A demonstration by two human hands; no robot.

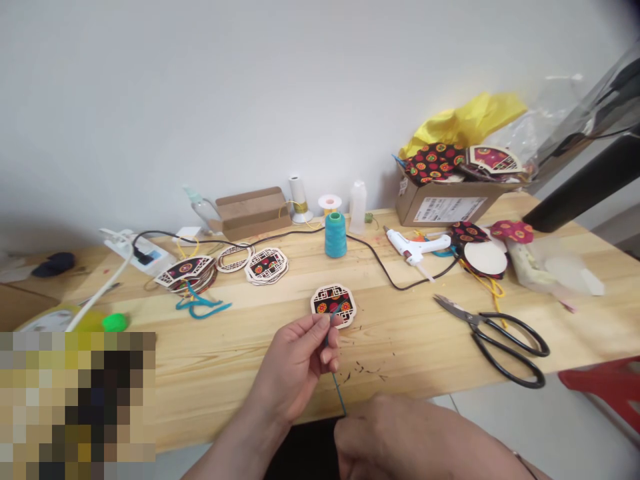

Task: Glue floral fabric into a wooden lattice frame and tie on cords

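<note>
My left hand [305, 350] pinches a thin teal cord [340, 395] between thumb and fingers, and a short end sticks up past the fingertips. From there the cord runs down to my right hand [385, 430], which is closed where it meets the cord; its fingertips are mostly hidden. Just beyond my left fingertips a scalloped wooden-framed ornament [333, 297] with dark red floral cloth lies flat on the table. Behind it stands a spool of teal thread [335, 237]. Black-handled scissors [493, 337] lie to the right, blades partly apart.
A white glue gun [417, 247] lies behind the scissors, its black cable crossing the table. Framed ornaments [267, 266] and a power strip [140, 253] are at left. A cardboard box [440, 203] of cloth pieces stands back right. A red stool [607, 393] is beyond the front edge.
</note>
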